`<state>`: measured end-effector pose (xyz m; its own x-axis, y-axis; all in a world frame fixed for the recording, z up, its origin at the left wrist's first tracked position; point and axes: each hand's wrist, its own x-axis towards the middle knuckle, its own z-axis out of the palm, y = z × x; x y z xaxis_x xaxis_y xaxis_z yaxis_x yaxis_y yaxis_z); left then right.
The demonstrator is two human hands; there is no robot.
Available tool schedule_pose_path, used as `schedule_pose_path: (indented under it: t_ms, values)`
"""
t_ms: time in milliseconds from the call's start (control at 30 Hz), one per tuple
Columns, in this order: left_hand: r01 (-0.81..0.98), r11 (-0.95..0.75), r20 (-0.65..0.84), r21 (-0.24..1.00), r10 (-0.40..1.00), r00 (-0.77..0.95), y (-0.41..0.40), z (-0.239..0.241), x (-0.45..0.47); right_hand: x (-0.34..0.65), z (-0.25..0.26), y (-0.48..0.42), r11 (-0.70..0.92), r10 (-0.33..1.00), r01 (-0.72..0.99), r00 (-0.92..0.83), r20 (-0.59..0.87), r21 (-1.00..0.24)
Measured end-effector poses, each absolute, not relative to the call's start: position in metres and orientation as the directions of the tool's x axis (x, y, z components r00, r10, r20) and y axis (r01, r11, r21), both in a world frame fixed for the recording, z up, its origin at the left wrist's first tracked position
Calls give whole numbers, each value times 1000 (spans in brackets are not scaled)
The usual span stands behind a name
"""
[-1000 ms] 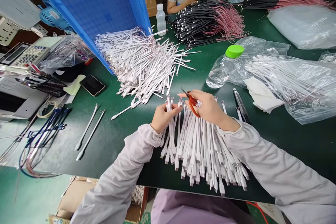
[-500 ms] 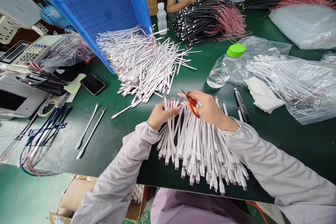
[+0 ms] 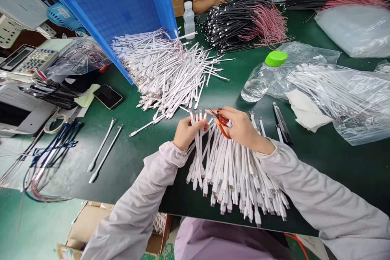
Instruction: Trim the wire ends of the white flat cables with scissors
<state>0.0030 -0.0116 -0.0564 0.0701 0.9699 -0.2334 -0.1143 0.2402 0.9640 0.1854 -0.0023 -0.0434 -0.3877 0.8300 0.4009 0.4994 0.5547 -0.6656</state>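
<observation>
My left hand (image 3: pixel 188 132) is closed around a few short white cables (image 3: pixel 198 148), whose stripped wire ends stick up above the fingers. In my right hand (image 3: pixel 242 128) is a pair of orange-handled snips (image 3: pixel 223 124), its dark tip pointing left at the wire ends by my left thumb. Below both hands, many more white cables (image 3: pixel 231 166) lie fanned out, plugs toward me. My right hand covers part of their upper ends.
A large heap of white cables (image 3: pixel 170 69) spills from a tilted blue bin (image 3: pixel 112 8). Right of it stands a green-capped bottle (image 3: pixel 258 81), near a utility knife (image 3: pixel 282 122) and bagged cables (image 3: pixel 329 89). A phone (image 3: pixel 108 96) lies left. Across the table, a person sits behind black cables (image 3: pixel 231 24).
The snips' tip has come down and left to the wire ends at my left hand. My left hand has shifted slightly right with its cables. The co-worker's raised arm has moved.
</observation>
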Motion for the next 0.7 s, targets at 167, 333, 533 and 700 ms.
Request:
schedule_pose_path:
  t_ms: [167,333,533,700]
  values:
    - [-36,135,-133,990,989,72,-12,-62,6,183,-40,-3,511,857,483,-348,379,-712]
    - [86,88,-93,992,994,59,-13,-64,8,182,-39,-1,518,853,488,-352,385,-703]
    - [167,62,-69,984,997,36,-13,-66,7,183,-44,1,565,825,500,-353,442,-656]
    - [158,82,-94,984,993,65,-14,-62,7,186,-47,3,597,801,497,-332,498,-630]
